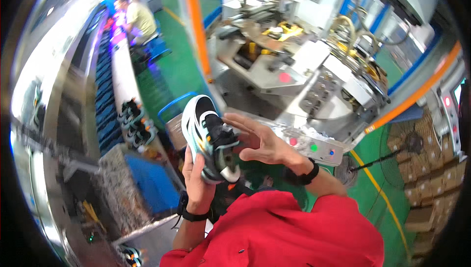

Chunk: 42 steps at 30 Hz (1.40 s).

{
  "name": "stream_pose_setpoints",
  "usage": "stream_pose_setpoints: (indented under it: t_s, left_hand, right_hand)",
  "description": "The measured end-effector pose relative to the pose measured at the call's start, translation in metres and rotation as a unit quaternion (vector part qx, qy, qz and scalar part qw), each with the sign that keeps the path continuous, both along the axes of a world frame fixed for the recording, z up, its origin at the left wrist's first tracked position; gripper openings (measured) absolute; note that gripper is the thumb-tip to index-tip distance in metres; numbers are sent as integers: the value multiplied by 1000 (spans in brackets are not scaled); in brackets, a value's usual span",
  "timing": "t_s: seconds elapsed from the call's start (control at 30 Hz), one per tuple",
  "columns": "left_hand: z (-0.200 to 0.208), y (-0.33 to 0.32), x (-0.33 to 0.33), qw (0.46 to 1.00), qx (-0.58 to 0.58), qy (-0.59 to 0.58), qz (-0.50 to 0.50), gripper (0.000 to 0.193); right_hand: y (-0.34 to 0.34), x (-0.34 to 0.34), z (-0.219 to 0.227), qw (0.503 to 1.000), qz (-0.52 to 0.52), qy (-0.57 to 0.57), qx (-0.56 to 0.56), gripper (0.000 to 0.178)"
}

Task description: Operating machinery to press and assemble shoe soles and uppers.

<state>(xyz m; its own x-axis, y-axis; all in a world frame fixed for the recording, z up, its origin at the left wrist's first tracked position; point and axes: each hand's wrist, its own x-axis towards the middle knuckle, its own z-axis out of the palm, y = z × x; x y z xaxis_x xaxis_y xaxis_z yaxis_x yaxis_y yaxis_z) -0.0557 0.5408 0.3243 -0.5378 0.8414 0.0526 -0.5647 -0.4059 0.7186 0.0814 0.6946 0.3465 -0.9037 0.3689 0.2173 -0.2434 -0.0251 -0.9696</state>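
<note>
A sneaker (197, 126) with a white sole, pale aqua sides and black upper is held up in front of my chest. My left hand (197, 184) is closed on its lower side near the heel, thumb and fingers pressed against it. My right hand (265, 142) is open beside the shoe's lacing, fingers stretched toward it and thumb apart. Whether those fingertips touch the upper, I cannot tell. Both wrists wear a black band.
On the left, a conveyor (104, 100) runs alongside a ledge with several similar shoes (135, 122). A machine (314, 83) with a button panel (319, 148) stands ahead, framed by orange posts (197, 26). A seated person (140, 19) works far left. A fan (409, 144) and cartons (436, 183) are at right.
</note>
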Motion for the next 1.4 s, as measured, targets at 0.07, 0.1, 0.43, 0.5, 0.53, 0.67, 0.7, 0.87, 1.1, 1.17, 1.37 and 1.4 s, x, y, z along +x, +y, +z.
stream_pose_setpoints:
  t_s: [0.07, 0.1, 0.43, 0.5, 0.53, 0.67, 0.7, 0.87, 1.1, 1.17, 1.37, 1.4]
  left_hand:
    - [-12, 54, 36, 989, -67, 127, 23, 64]
    - [-18, 76, 52, 971, -101, 217, 28, 66]
    - [-12, 308, 223, 911, -54, 263, -314, 68]
    - [-23, 366, 259, 881, -79, 335, -326, 68]
    - [-32, 393, 276, 869, -89, 365, -322, 73]
    - [-76, 511, 342, 850, -113, 448, -251, 72]
    - [-85, 529, 344, 855, -111, 451, -233, 55]
    - [-161, 629, 339, 811, -257, 505, -144, 60]
    - [-173, 650, 277, 768, -389, 502, -80, 68]
    - [-155, 638, 243, 785, -374, 480, -116, 53]
    - [-80, 480, 150, 898, -194, -9, -396, 27]
    - [-65, 445, 127, 897, -232, -8, -375, 28]
  right_hand:
    - [22, 37, -20, 985, -90, 5, -149, 84]
    - [31, 52, -24, 973, -166, -27, -157, 82]
    - [153, 288, -62, 769, -625, 45, -125, 56]
    - [161, 329, -61, 723, -680, 44, -114, 59]
    - [165, 344, -56, 713, -688, 69, -115, 62]
    - [172, 400, -57, 655, -749, 78, -63, 70]
    - [167, 402, -53, 649, -753, 76, -69, 70]
    - [157, 409, -48, 588, -808, -1, -28, 61]
    - [171, 399, -24, 545, -815, -192, 40, 58]
    - [218, 400, -9, 574, -789, -215, 42, 56]
    - [421, 337, 13, 679, -537, -485, 122, 61]
    - [445, 283, 23, 640, -473, -577, 185, 55]
